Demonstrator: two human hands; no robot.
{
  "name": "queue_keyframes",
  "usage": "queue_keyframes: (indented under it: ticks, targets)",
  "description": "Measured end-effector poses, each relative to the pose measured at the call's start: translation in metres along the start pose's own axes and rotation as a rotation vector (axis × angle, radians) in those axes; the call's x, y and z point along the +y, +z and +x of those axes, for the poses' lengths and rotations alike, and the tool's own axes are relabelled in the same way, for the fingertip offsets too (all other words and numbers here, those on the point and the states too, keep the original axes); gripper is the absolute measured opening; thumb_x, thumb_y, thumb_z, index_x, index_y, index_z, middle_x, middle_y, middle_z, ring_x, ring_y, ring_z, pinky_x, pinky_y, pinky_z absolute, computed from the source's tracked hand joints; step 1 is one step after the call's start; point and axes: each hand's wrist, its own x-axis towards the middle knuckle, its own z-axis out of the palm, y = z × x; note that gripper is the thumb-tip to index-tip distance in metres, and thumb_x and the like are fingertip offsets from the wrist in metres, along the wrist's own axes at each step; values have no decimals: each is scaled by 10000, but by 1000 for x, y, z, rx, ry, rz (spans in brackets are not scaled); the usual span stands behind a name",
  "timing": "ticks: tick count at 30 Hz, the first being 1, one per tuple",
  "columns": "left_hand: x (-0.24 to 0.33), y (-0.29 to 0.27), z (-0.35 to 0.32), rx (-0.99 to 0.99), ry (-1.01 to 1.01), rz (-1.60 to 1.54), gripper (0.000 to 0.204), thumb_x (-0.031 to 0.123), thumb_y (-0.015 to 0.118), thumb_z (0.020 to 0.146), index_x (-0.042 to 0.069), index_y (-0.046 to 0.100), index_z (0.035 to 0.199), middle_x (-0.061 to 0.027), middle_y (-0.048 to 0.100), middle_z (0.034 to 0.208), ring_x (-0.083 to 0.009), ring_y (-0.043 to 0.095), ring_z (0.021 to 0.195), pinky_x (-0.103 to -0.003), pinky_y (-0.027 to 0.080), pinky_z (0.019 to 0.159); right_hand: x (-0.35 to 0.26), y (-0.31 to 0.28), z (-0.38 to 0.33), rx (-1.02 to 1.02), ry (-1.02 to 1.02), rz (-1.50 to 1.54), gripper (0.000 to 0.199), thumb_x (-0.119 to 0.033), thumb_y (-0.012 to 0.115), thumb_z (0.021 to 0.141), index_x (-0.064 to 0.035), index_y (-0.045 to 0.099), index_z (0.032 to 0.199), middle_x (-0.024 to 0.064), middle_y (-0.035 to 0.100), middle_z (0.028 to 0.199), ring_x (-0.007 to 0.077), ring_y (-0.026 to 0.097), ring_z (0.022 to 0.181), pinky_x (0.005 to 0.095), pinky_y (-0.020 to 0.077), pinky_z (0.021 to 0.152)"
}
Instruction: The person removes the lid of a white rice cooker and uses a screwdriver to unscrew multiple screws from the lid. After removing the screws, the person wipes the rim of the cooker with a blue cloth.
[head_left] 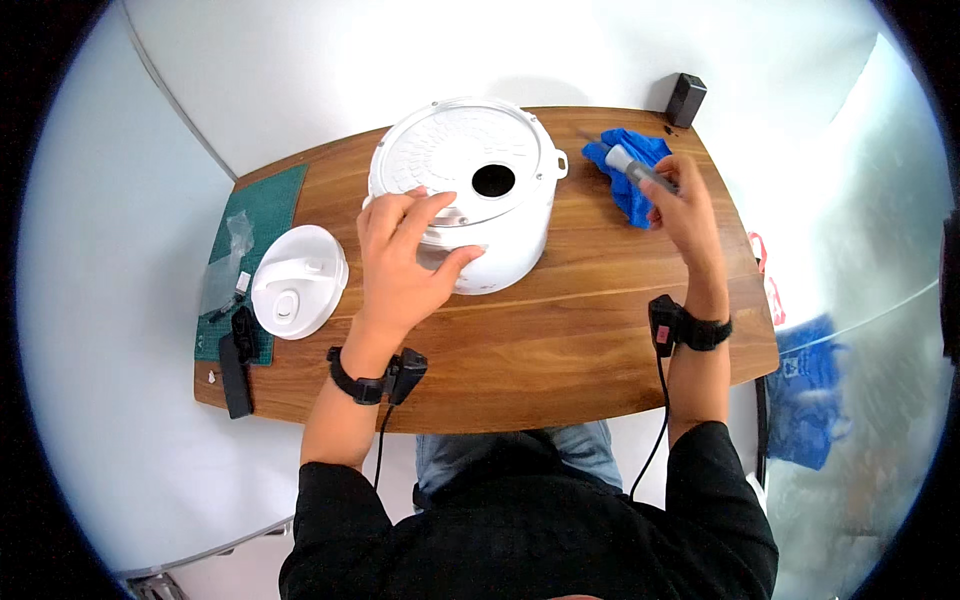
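Because the white appliance body (490,225) stands to the left of my right hand (678,195), the relation that counts for me is the sideways gap between it and the grey screwdriver (652,178). I have the right fingers closed round the handle of that tool; its long axis runs from the palm toward the far left, above the blue cloth (632,206), and I cannot tell whether the two touch. The shaft lies fairly flat and aims toward the far edge, past the body, so I judge the tip to be badly angled for the flat top. The right hand is nearer to the side lug (561,163), while my left hand (405,255) is over the near-left rim, fingers spread and empty, thumb well apart along the near wall; how firmly they press I cannot tell.

Bare wood of the table (590,320) shows between the body and the right hand, and also toward me, which gives sideways room. Less is spare behind: the body stands close to the far edge, the black box (686,101) sits at the back right corner, and the white lid (300,283) lies just left of my left wrist.
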Motion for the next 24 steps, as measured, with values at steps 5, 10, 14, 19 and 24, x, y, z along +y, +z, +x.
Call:
queue_keyframes:
  ticks: [5, 10, 14, 19, 24]
  targets:
    - [8, -3, 7, -99, -31, 90, 564, 312, 873, 709, 109, 672, 1196, -66, 599, 1116, -266, 567, 1086, -413, 365, 976, -37, -17, -18, 105, -93, 422, 250, -111, 706, 893, -29, 560, 1078, 96, 614, 923, 118, 606, 609, 251, 493, 490]
    - [3, -14, 33, -36, -161, -185, 572, 341, 791, 824, 97, 614, 1311, -108, 595, 1162, -246, 589, 1072, -391, 441, 941, -68, -7, -21, -80, -89, 703, 173, -114, 725, 878, -50, 620, 1001, 68, 621, 864, 119, 619, 617, 252, 510, 500]
    - [-9, -17, 52, 114, -57, -79, 408, 286, 671, 944, 62, 640, 1284, -137, 600, 1158, -241, 600, 1050, -351, 499, 897, -92, 21, -17, -201, -164, 688, 174, -151, 717, 880, -45, 654, 1003, 59, 646, 786, 104, 606, 558, 234, 499, 485]
    - [-11, -29, 48, -14, -164, -157, 194, 106, 660, 925, 48, 740, 1092, -95, 656, 944, -223, 599, 887, -331, 487, 754, -104, 39, -16, -222, -166, 794, 203, -153, 714, 900, -21, 670, 1049, 42, 650, 754, 97, 612, 551, 240, 506, 466]
    - [-9, -37, 41, -58, -108, -137, 166, 18, 705, 836, 42, 760, 990, -75, 652, 819, -212, 574, 766, -331, 457, 659, -97, 58, -11, -162, -198, 979, 238, -184, 658, 965, -5, 644, 1121, 47, 657, 781, 98, 640, 653, 240, 532, 562]
